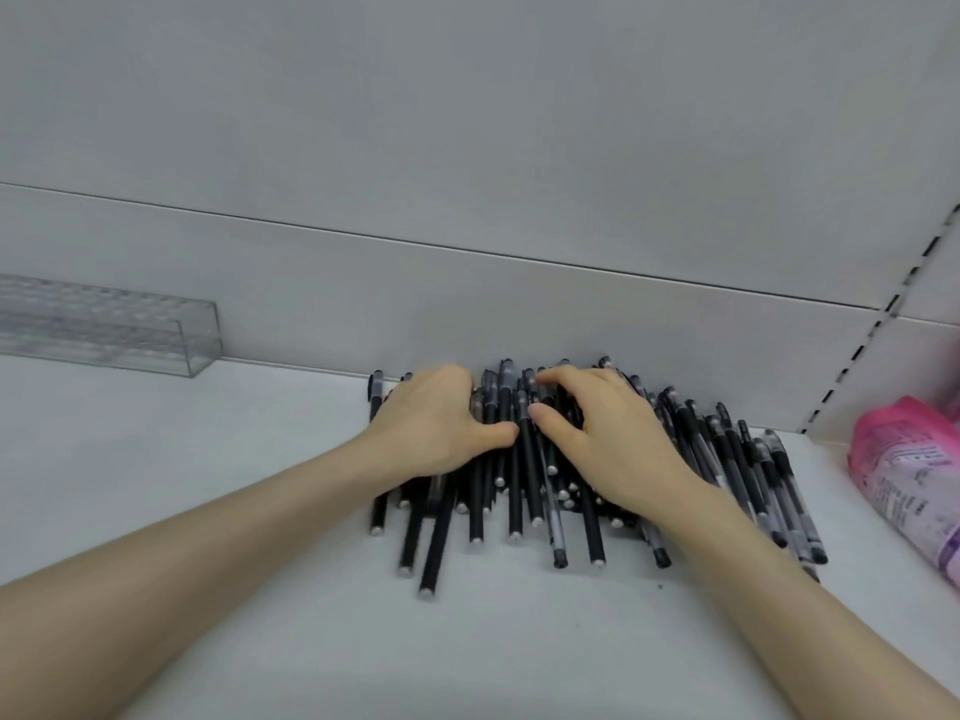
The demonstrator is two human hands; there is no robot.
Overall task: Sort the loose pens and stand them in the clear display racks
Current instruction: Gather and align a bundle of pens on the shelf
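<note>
A heap of several black pens point(519, 511) lies on the white shelf point(234, 511) against the back wall, most with their ends pointing toward me. My left hand point(431, 428) rests on the left part of the heap, its fingers curled down over the pens. My right hand point(602, 433) lies on the middle of the heap, thumb and forefinger curled around a few pens. A clear display rack point(104, 324) with a grid of holes stands far to the left against the wall, with no pens in it.
A pink plastic package point(909, 475) lies at the right end of the shelf. A slotted upright rail point(883, 314) runs up the back wall on the right. Bare white shelf lies between the rack and the pens, and in front of the heap.
</note>
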